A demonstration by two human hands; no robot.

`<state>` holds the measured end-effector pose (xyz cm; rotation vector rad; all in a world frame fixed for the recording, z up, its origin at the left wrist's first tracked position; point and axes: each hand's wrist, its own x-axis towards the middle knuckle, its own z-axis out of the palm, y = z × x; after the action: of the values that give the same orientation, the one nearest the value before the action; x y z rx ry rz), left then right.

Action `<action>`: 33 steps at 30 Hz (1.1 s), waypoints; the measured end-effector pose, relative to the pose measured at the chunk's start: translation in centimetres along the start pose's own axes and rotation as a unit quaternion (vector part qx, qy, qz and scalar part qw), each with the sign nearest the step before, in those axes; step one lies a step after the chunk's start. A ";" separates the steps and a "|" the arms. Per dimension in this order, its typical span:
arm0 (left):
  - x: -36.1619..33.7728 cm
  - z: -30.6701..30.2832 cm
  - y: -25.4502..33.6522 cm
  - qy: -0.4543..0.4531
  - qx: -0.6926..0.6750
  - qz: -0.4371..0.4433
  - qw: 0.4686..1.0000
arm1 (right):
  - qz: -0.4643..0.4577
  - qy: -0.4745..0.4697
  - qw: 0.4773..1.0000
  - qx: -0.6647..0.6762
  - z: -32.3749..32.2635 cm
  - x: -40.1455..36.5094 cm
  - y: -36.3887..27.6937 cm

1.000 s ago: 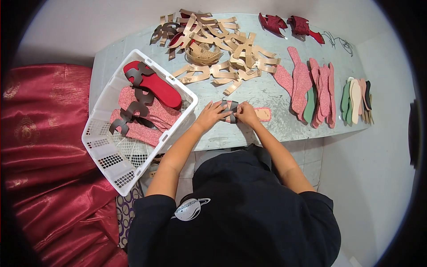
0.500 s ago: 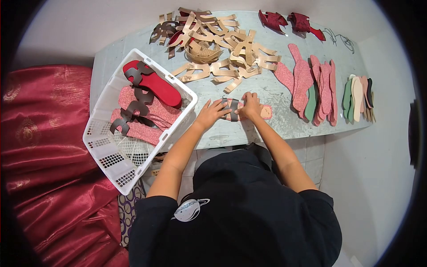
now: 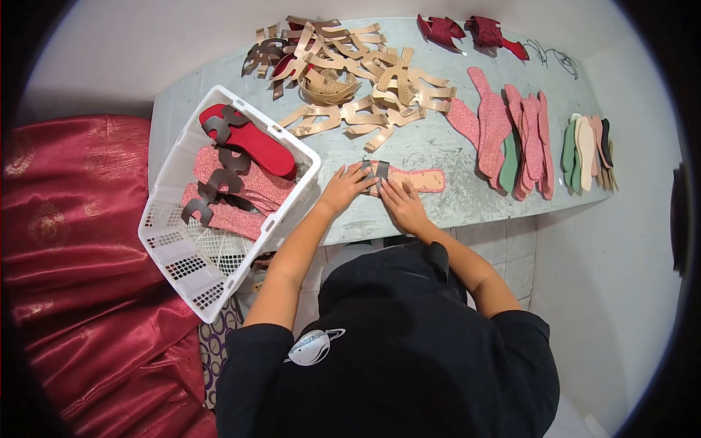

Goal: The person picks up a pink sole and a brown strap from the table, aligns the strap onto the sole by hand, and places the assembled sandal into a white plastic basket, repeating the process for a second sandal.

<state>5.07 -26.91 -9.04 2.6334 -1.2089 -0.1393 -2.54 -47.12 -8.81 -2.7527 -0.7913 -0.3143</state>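
Observation:
A pink-edged sandal insole [image 3: 427, 180] with a tan face lies flat on the table, its narrow end toward the right. Across its wide left end runs a dark brown strap piece [image 3: 382, 170]. My left hand [image 3: 344, 187] rests on the strap's left part, fingers stretched out over it. From the near side my right hand [image 3: 404, 207] lies with extended fingers on the strap's right edge and the insole beside it. Neither hand is closed round anything. The fingers hide part of the strap and the insole's left end.
A white plastic basket [image 3: 307, 175] at left holds a red insole [image 3: 264, 150] and pink ones with dark straps. Tan strap pieces [image 3: 343, 73] are heaped at the back. Pink insoles [image 3: 493, 124] and a row of smaller insoles [image 3: 586, 157] lie at right, near dark red pieces [image 3: 496, 36].
My right hand has moved nearer to me and left, off the insole's middle onto the strap's edge, uncovering more of the tan face. My left hand stays on the strap.

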 end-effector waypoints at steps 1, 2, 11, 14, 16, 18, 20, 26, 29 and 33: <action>0.1 0.0 0.0 -0.003 -0.002 0.001 1.000 | 0.007 -0.009 1.000 -0.005 0.1 0.0 -0.1; 0.1 0.0 0.0 -0.006 -0.004 0.003 1.000 | 0.009 -0.009 1.000 -0.005 0.1 -0.1 -0.1; 0.0 0.4 -0.2 0.079 -0.106 0.011 0.991 | 0.005 0.007 0.999 -0.043 0.9 0.6 -0.7; -0.1 1.0 -0.4 0.096 -0.046 0.056 0.993 | -0.005 0.012 0.998 -0.062 0.9 0.6 -0.8; -0.3 1.4 -0.6 0.096 -0.009 0.075 0.992 | -0.016 0.001 0.996 -0.087 0.8 0.5 -0.8; -0.4 1.1 -0.6 0.096 0.029 0.096 0.990 | -0.026 -0.010 0.993 -0.112 0.7 0.6 -0.6; -0.5 0.2 -0.1 0.086 -0.049 0.087 0.991 | -0.056 -0.022 0.991 -0.120 0.7 0.6 -0.2; -0.1 0.5 -0.6 0.063 0.038 0.106 0.992 | -0.058 -0.015 0.990 -0.130 0.6 0.7 -0.2; -0.2 1.2 -0.6 0.104 0.128 0.131 0.978 | -0.041 -0.006 0.994 -0.105 0.6 0.7 -0.4; 0.0 0.6 -0.7 0.093 0.126 0.141 0.978 | -0.028 0.024 0.996 -0.076 0.6 1.0 0.1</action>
<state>5.51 -26.56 -9.82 2.5664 -1.6033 0.3246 -1.60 -46.51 -9.13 -2.8557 -0.8674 -0.4676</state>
